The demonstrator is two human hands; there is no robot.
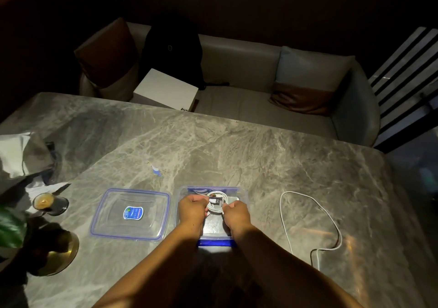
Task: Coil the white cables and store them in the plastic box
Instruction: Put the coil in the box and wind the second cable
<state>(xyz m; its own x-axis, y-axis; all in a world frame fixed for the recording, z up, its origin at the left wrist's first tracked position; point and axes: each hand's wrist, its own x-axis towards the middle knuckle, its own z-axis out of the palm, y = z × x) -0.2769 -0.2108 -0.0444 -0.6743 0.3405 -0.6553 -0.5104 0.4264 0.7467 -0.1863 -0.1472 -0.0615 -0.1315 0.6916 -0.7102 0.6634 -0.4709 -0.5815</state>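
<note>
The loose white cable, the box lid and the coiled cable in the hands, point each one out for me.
loose white cable [333, 221]: head view, on its right-hand curve on the table.
box lid [111, 215]: head view, on clear plastic left of the sticker.
coiled cable [216, 203]: head view, on the bundled loops between both hands.

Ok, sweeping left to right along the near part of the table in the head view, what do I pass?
Glass candle holder → box lid with blue label → plastic box, with left hand then right hand holding a coiled white cable in it → loose white cable.

A candle glass stands left on the marble table.
</note>
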